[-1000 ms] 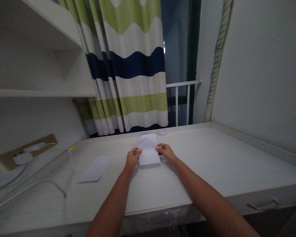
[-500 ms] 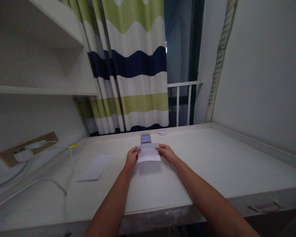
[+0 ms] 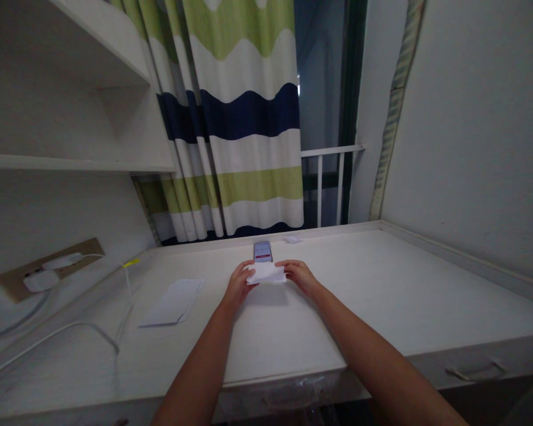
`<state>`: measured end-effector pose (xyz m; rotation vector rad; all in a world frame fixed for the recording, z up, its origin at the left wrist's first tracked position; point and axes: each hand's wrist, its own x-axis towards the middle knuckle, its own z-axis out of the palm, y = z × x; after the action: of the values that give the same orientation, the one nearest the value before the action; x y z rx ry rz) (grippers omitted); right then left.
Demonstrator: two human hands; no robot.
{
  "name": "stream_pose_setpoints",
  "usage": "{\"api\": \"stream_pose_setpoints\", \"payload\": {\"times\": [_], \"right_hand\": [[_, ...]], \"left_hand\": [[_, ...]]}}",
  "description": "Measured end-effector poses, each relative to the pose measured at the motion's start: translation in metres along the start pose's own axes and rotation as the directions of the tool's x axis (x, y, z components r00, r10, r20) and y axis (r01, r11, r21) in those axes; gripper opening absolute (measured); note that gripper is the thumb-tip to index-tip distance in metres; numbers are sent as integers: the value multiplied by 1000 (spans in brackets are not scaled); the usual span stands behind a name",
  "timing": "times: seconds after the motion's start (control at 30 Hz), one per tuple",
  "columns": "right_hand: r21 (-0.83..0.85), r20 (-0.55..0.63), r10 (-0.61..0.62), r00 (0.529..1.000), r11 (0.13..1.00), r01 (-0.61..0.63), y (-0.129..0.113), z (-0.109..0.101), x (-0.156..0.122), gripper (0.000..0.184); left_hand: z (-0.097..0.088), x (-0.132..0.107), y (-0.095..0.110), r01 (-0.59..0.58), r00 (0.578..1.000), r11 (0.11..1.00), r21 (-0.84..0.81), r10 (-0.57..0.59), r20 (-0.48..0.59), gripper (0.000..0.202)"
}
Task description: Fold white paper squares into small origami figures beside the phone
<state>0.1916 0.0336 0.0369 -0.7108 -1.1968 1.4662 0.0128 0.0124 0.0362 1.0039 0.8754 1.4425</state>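
A small white sheet of paper, folded into a narrow strip, is held just above the pale desk. My left hand pinches its left end and my right hand pinches its right end, both with fingers closed on it. Just behind the paper a phone lies flat with its screen lit. A second white sheet lies flat on the desk to the left of my left forearm.
A white cable runs across the desk's left side from plugs in a wall socket. Shelves hang above at the left. A striped curtain and a white railing stand behind the desk. A drawer handle shows at the front right.
The paper stood tall a second ago and hid the phone. Both hands have folded its upper part down, so it is now a low strip and the phone shows behind it.
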Motion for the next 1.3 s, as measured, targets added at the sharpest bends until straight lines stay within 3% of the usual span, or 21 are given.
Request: {"api": "stream_pose_setpoints", "payload": {"times": [0.1, 0.2, 0.33, 0.43, 0.57, 0.67, 0.8, 0.97, 1.3], "right_hand": [[-25, 0, -19, 1000, 1000, 19, 2, -2, 2, 20], [-80, 27, -63, 998, 995, 65, 2, -2, 1, 23], [-125, 32, -120, 992, 985, 123, 3, 1, -1, 30], [-135, 80, -114, 990, 983, 124, 5, 3, -2, 34], [-156, 154, -55, 987, 985, 80, 8, 5, -2, 32], [-151, 100, -83, 991, 984, 98, 8, 5, -1, 30], [-139, -3, -76, 997, 988, 75, 11, 3, 2, 36], [-158, 79, -62, 995, 985, 74, 19, 1, 7, 37], [-228, 90, -52, 995, 971, 71, 23, -5, 11, 33]], "left_hand": [[-1, 2, -2, 6, 998, 999, -33, -8, -58, 47], [-1, 3, -2, 11, 987, 993, -115, -29, -156, 42], [1, 1, -5, 90, 994, 967, -239, -104, -47, 23], [3, -1, -8, 161, 987, 965, -209, -162, 10, 20], [1, 1, -13, 104, 989, 986, -130, -117, -91, 20], [0, 6, -15, 46, 988, 999, 0, -46, -150, 21], [3, 8, -18, -6, 999, 981, 196, 12, -33, 32], [8, 4, -20, -54, 990, 945, 323, 10, 138, 40], [8, 3, -20, -55, 989, 929, 367, 1, 147, 35]]}}
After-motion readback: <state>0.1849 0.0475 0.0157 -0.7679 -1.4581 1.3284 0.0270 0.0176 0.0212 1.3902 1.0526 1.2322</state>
